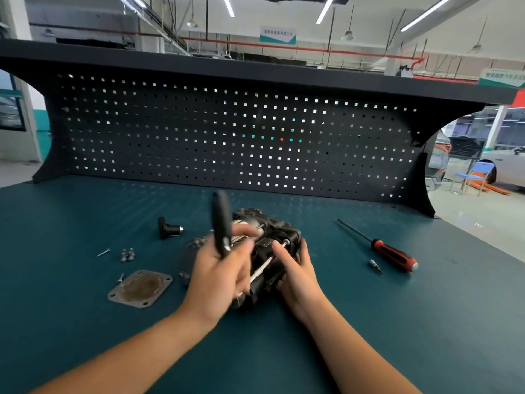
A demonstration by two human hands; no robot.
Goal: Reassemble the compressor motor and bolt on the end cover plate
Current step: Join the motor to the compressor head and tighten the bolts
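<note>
backing teal bench (397, 308) and motor (281, 231), black pegboard (227, 132)

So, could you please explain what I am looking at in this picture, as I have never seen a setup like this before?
There is no machine here. A person is working with bare hands, and the one picture comes from a camera worn on their head, looking forward and down at a blue-green workbench backed by a pegboard.

The left hand grips a black-handled tool, which is blurred. A silver shaft, apparently part of that tool, runs along the compressor motor. The right hand holds the motor, with its fingers curled round the far end.

To the left lie the square end cover plate, not yet fitted, a few small bolts and a black elbow piece. To the right lie a red-handled screwdriver and a small bit.
</note>
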